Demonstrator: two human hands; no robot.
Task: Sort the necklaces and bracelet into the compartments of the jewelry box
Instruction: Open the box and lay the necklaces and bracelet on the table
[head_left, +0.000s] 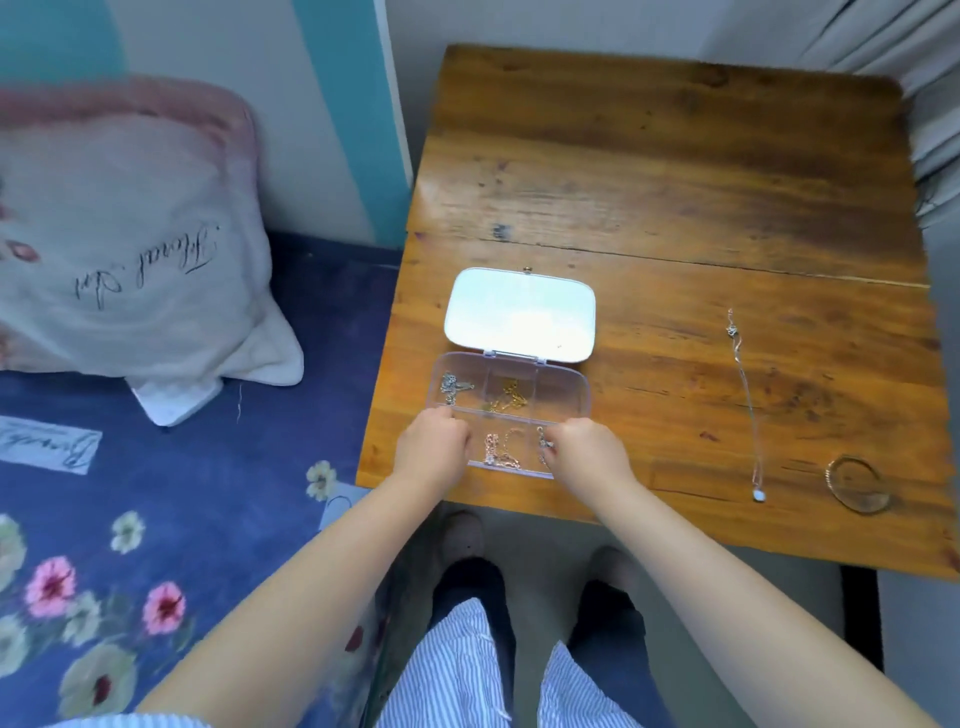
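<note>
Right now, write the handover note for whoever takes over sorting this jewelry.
Left hand: fingers curled, resting on the near left corner of the jewelry box; nothing visibly held.
Right hand: pinching a silver chain at the near right compartment.
Box: lid open, on the wooden table.
Done: silver necklace in far left compartment, gold necklace in far middle, rose-gold necklace in near middle.
Left: finish placing the chain; long silver necklace and bracelet lie on the table to the right.

wooden table (675, 171), pillow (130, 234), floral bedsheet (156, 519)
</note>
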